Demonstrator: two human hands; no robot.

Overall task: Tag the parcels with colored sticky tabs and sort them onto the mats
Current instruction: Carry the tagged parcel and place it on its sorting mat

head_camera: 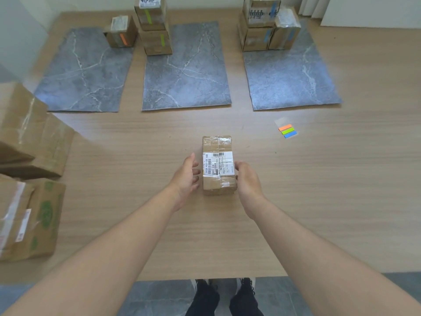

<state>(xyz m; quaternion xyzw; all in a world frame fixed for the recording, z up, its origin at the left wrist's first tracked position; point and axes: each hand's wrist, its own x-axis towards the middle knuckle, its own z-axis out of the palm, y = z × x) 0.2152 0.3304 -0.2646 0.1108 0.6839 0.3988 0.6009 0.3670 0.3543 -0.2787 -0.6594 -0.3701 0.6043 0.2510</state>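
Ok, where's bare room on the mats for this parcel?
Left mat, middle mat and right mat are bare across their near halves. Far ends crowded: orange-tagged box, green-tagged stack, blue-tagged boxes. Table before them is bare, bar sticky tabs.

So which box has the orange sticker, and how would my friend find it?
Three grey mats lie at the far side of the wooden table. On the left mat, at its far right corner, stands one small cardboard box. It stands alone with an orange tab, while the stack beside it has green tabs.
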